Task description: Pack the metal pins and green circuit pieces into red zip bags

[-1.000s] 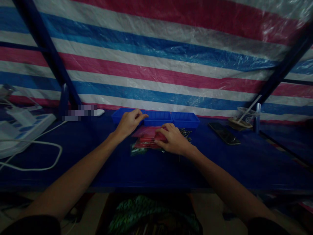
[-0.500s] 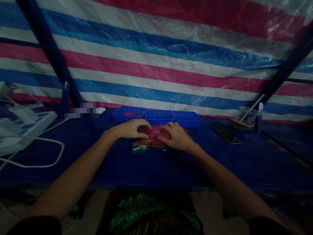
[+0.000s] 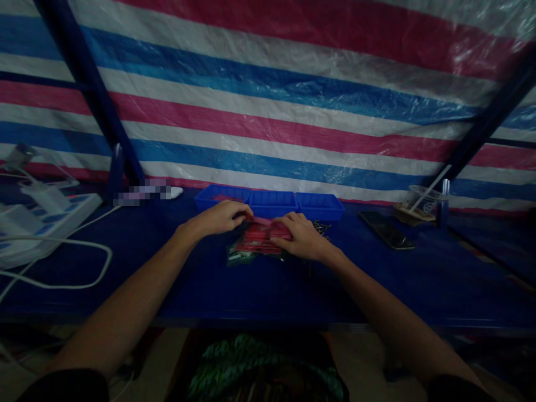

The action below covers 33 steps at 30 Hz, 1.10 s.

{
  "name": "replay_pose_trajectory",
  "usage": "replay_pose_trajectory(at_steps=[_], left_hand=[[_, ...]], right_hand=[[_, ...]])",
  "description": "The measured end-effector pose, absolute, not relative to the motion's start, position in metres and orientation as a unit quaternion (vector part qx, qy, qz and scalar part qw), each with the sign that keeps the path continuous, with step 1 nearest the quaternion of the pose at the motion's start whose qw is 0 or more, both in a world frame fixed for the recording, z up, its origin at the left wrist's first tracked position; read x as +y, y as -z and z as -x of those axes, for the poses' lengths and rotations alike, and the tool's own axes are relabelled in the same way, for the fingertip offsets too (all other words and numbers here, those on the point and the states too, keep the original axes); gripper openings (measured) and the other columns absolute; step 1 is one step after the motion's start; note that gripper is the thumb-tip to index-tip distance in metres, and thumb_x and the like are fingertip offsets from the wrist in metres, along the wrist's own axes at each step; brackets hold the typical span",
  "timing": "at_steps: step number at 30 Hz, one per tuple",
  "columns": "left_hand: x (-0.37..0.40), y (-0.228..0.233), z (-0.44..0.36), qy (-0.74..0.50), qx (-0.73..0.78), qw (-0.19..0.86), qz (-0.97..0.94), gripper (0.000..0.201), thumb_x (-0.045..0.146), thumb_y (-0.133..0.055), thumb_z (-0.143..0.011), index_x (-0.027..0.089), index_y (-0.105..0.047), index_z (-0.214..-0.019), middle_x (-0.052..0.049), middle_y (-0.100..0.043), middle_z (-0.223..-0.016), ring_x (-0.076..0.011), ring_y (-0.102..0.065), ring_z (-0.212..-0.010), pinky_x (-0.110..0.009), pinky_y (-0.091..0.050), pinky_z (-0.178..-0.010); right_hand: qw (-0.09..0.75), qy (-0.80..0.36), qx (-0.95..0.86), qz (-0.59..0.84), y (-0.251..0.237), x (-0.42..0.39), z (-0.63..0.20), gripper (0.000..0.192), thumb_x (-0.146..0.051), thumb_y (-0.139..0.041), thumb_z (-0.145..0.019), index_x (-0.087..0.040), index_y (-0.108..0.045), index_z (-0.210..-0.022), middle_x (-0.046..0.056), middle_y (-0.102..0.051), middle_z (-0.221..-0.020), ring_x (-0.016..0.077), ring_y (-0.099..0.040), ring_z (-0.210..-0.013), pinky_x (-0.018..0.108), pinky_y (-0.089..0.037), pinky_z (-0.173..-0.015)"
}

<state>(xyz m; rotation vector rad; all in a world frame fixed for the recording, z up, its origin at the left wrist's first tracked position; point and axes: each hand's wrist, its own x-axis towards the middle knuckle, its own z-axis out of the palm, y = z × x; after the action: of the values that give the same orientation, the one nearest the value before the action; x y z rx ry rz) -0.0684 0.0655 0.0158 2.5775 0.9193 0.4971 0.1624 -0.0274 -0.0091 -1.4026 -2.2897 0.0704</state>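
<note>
A pile of thin red packets (image 3: 258,241) lies at the middle of the blue table, with clear plastic wrapping (image 3: 238,258) under its near left side. At the pile's far left corner, my left hand (image 3: 224,216) is closed in a pinch on the edge of a red packet, which is lifted a little. My right hand (image 3: 304,237) grips the right side of the pile, thumb on the near side and fingers over the far side. Small dark thin pieces (image 3: 321,228) show behind my right hand, partly hidden.
Behind the pile stands a blue three-part tray (image 3: 320,207), red pieces in its left section. A phone (image 3: 387,230) and a plastic cup (image 3: 425,201) are at right. On the left are a power strip (image 3: 84,206) and white cables (image 3: 106,257). A striped sheet (image 3: 293,123) hangs behind.
My left hand has shifted slightly left, away from the pile's middle, raising the edge of a red packet. My right hand stays on the pile. The view has tilted slightly.
</note>
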Motion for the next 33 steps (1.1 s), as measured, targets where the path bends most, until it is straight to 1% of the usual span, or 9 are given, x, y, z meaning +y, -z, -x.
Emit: replay_pose_trajectory(at_steps=[4, 7, 10, 12, 15, 21, 28, 31, 33], left_hand=[[0.056, -0.016, 0.05, -0.379, 0.337, 0.26, -0.822, 0.027, 0.022, -0.044, -0.081, 0.016, -0.058, -0.103, -0.007, -0.063, -0.1, -0.0172, -0.058, -0.09, -0.029, -0.044, -0.079], [0.042, -0.011, 0.031, -0.465, 0.31, 0.378, -0.738, 0.029, 0.024, -0.044, -0.082, 0.015, -0.052, -0.109, -0.008, -0.063, -0.098, -0.0162, -0.059, -0.084, -0.029, -0.046, -0.075], [0.032, -0.006, 0.017, -0.46, 0.283, 0.421, -0.729, 0.028, 0.025, -0.044, -0.083, 0.015, -0.052, -0.108, -0.008, -0.063, -0.095, -0.016, -0.059, -0.083, -0.028, -0.047, -0.074], [0.033, -0.004, 0.015, -0.457, 0.301, 0.381, -0.746, 0.027, 0.029, -0.045, -0.083, 0.014, -0.055, -0.103, -0.007, -0.062, -0.092, -0.0156, -0.058, -0.081, -0.027, -0.046, -0.071], [0.042, -0.003, 0.023, -0.462, 0.367, 0.28, -0.757, 0.024, 0.034, -0.046, -0.082, 0.014, -0.058, -0.09, -0.002, -0.058, -0.074, -0.0131, -0.052, -0.065, -0.025, -0.041, -0.058], [0.043, -0.007, 0.029, -0.439, 0.379, 0.314, -0.752, 0.031, 0.042, -0.042, -0.082, 0.018, -0.049, -0.065, 0.005, -0.037, -0.049, -0.0089, -0.032, -0.043, -0.022, -0.026, -0.043], [0.026, -0.005, 0.012, -0.4, 0.359, 0.35, -0.767, 0.04, 0.051, -0.047, -0.077, 0.019, -0.044, -0.054, 0.005, -0.031, -0.046, -0.0079, -0.024, -0.042, -0.023, -0.018, -0.042], [0.026, 0.0, 0.009, -0.391, 0.363, 0.42, -0.734, 0.048, 0.06, -0.048, -0.074, 0.019, -0.04, -0.05, 0.005, -0.029, -0.043, -0.0072, -0.023, -0.039, -0.024, -0.016, -0.041], [0.025, 0.001, 0.01, -0.392, 0.363, 0.492, -0.687, 0.054, 0.066, -0.039, -0.077, 0.02, -0.038, -0.048, 0.005, -0.026, -0.04, -0.0072, -0.021, -0.036, -0.025, -0.018, -0.04]], right_hand=[[0.389, -0.066, -0.773, 0.498, 0.005, -0.024, -0.16, 0.073, -0.054, -0.056, -0.075, -0.017, -0.032, -0.133, 0.014, -0.048, -0.121, 0.026, -0.046, -0.109, 0.046, -0.039, -0.091], [0.521, -0.15, -0.677, 0.497, 0.001, -0.02, -0.158, 0.081, -0.05, -0.061, -0.071, -0.016, -0.025, -0.135, 0.017, -0.046, -0.125, 0.0246, -0.051, -0.106, 0.041, -0.047, -0.082], [0.575, -0.263, -0.623, 0.46, -0.002, -0.017, -0.161, 0.053, -0.045, -0.057, -0.074, -0.017, -0.047, -0.118, 0.012, -0.059, -0.108, 0.0208, -0.059, -0.09, 0.037, -0.05, -0.074], [0.6, -0.293, -0.608, 0.429, -0.005, -0.015, -0.164, 0.034, -0.041, -0.055, -0.075, -0.017, -0.057, -0.098, 0.007, -0.065, -0.092, 0.0185, -0.06, -0.083, 0.035, -0.049, -0.074], [0.643, -0.261, -0.58, 0.427, -0.008, -0.015, -0.17, 0.025, -0.038, -0.055, -0.073, -0.017, -0.06, -0.087, 0.003, -0.065, -0.08, 0.0159, -0.059, -0.074, 0.031, -0.048, -0.068], [0.633, -0.141, -0.592, 0.478, -0.009, -0.02, -0.168, 0.021, -0.034, -0.051, -0.078, -0.017, -0.059, -0.085, 0.002, -0.06, -0.072, 0.0135, -0.052, -0.062, 0.028, -0.043, -0.059], [0.596, -0.003, -0.651, 0.47, -0.007, -0.03, -0.161, 0.016, -0.027, -0.045, -0.083, -0.018, -0.058, -0.083, 0.003, -0.055, -0.074, 0.0151, -0.051, -0.068, 0.029, -0.042, -0.062], [0.586, 0.043, -0.666, 0.459, -0.009, -0.035, -0.159, 0.018, -0.024, -0.043, -0.085, -0.019, -0.06, -0.086, 0.005, -0.052, -0.079, 0.0171, -0.05, -0.075, 0.032, -0.043, -0.067], [0.569, 0.078, -0.678, 0.459, -0.009, -0.038, -0.159, 0.021, -0.023, -0.044, -0.084, -0.02, -0.063, -0.091, 0.007, -0.05, -0.084, 0.0193, -0.049, -0.082, 0.035, -0.043, -0.071]])
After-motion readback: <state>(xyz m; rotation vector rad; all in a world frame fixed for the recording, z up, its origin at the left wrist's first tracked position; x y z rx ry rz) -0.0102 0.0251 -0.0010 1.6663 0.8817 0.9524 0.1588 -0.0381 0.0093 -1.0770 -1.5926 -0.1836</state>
